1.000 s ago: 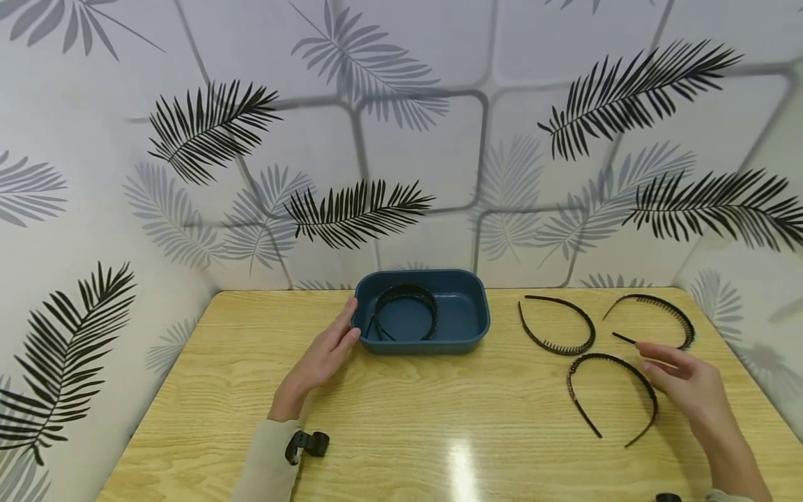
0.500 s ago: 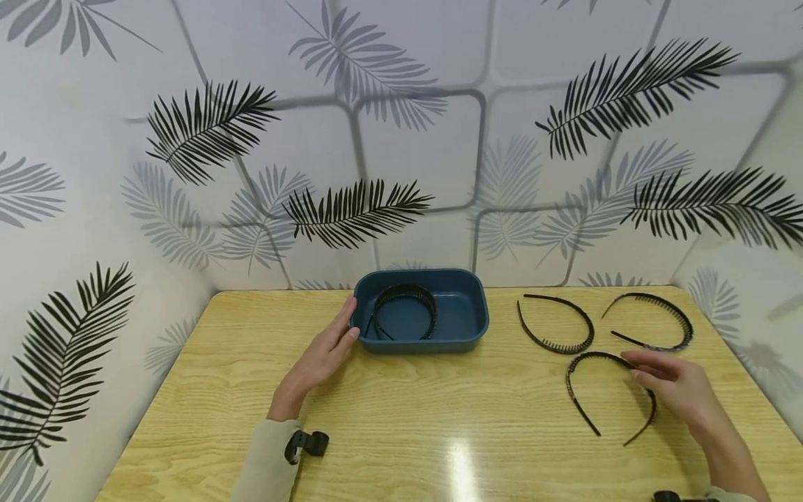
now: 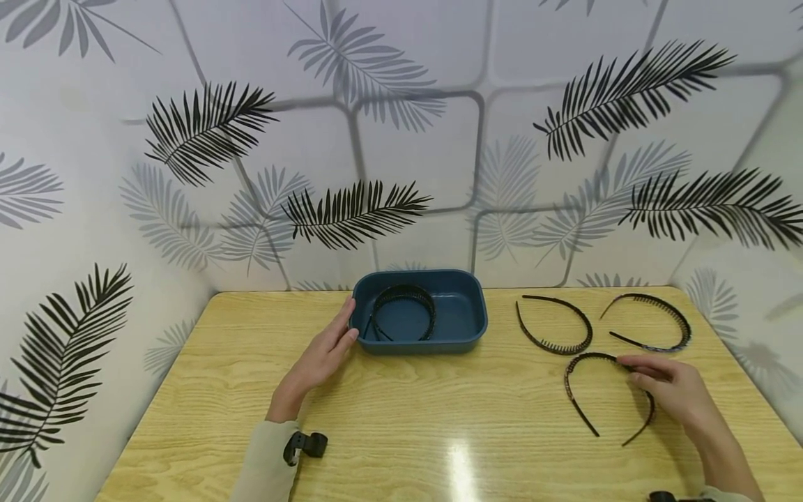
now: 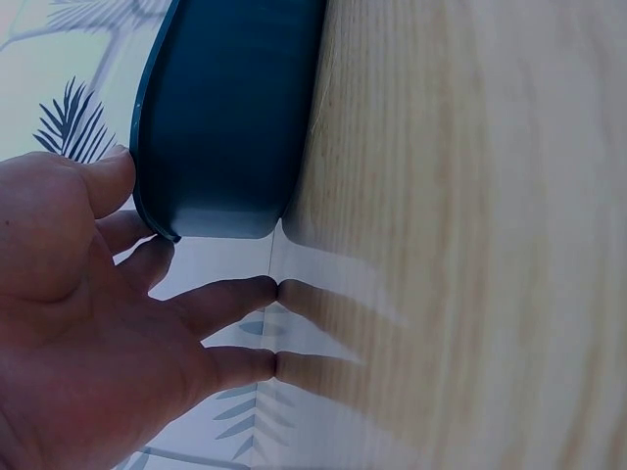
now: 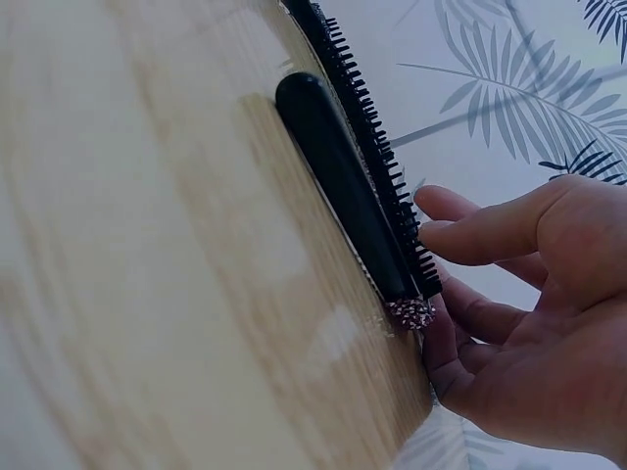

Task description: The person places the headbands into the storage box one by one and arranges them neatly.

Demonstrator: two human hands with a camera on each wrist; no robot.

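Hands: my left hand (image 3: 316, 360) lies relaxed, steadying the blue tub (image 3: 477, 328); right hand (image 3: 668, 390), grip released, touches the nearest toothed headband (image 3: 574, 404), lower right.

Head view overlooks the table (image 3: 401, 418); wrist views sit close, seemingly tilted sideways

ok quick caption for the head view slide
Right hand touches a headband on the wooden table while left hand rests against the blue tray.
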